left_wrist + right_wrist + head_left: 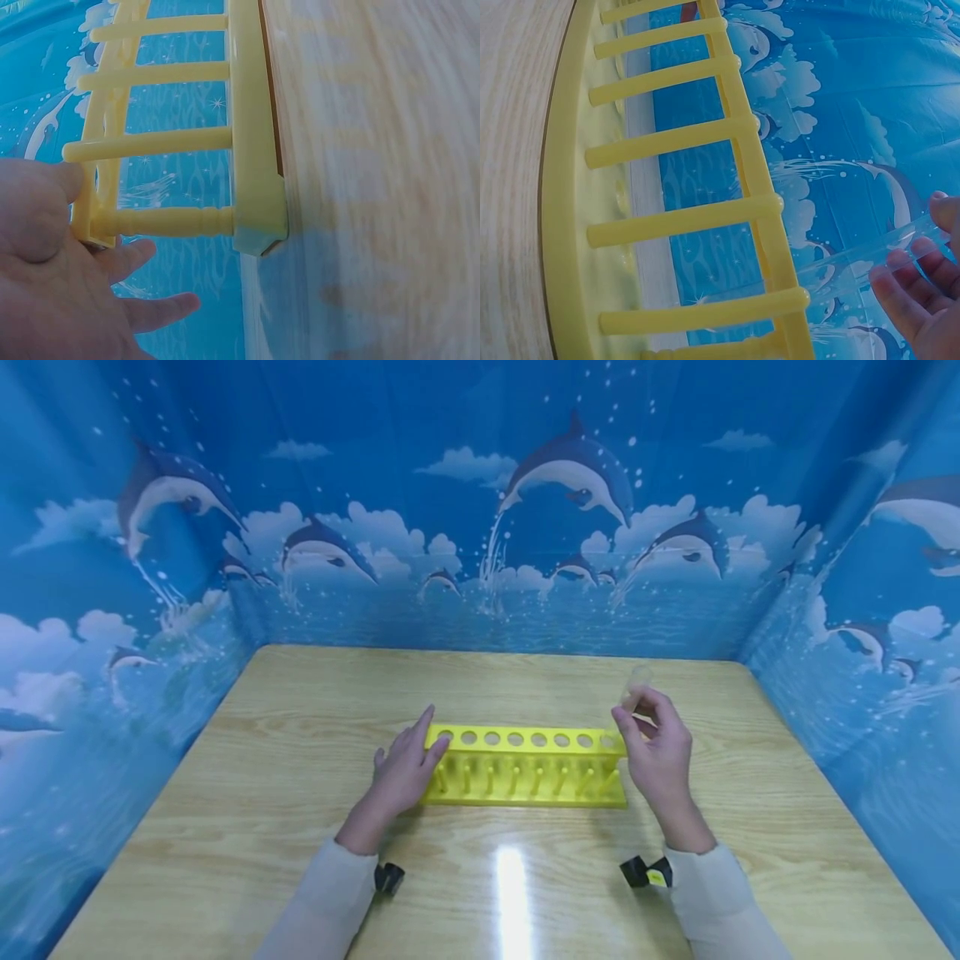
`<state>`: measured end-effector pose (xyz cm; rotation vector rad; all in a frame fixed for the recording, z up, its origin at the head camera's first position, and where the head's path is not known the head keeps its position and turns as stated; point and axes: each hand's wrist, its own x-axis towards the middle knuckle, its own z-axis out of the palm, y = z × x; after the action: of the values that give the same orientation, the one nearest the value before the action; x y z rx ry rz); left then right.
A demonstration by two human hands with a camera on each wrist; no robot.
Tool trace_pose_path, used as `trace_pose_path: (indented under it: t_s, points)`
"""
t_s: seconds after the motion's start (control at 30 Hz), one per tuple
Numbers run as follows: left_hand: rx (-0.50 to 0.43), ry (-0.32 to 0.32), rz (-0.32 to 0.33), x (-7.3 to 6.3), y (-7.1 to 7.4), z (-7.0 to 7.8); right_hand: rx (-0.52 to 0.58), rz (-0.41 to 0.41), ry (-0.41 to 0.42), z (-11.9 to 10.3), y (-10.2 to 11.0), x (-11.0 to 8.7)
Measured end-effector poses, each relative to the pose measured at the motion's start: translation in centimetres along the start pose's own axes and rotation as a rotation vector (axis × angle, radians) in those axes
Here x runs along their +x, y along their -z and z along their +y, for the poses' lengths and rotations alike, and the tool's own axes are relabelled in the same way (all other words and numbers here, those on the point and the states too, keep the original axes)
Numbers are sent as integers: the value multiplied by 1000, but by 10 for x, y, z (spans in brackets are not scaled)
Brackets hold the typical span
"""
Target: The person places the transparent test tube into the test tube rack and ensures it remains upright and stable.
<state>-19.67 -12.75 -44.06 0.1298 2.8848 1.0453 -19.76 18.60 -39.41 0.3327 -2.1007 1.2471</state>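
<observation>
A yellow test tube rack (525, 766) stands on the table, with a row of holes along its top and a row of pegs (667, 142) below. My left hand (405, 768) holds the rack's left end, thumb on the near side of the top bar and the other fingers beyond it. In the left wrist view, that hand (45, 262) is at the top bar's end. At the right end, my right hand (660, 747) pinches a clear test tube (637, 681) between thumb and fingers. The right wrist view shows the tube (847, 255) slanting from the fingers into the rack's end hole.
The wooden table (315, 693) reaches beyond the rack on all sides, with a bright light reflection near its front. A blue curtain (450, 568) printed with dolphins encloses the back and both sides. Black wrist devices (647, 872) sit by the sleeves.
</observation>
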Motion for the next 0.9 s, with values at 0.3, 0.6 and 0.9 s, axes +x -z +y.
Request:
trace_pose_path:
  t_s: [0.3, 0.6, 0.9]
  points:
    - [1, 2, 4, 0, 0, -1, -1, -11, -1, 17, -2, 0]
    - [3, 1, 7, -1, 0, 0, 4, -23, -2, 16, -2, -1]
    - [3, -7, 8, -1, 0, 1, 5, -32, -23, 18, -2, -1]
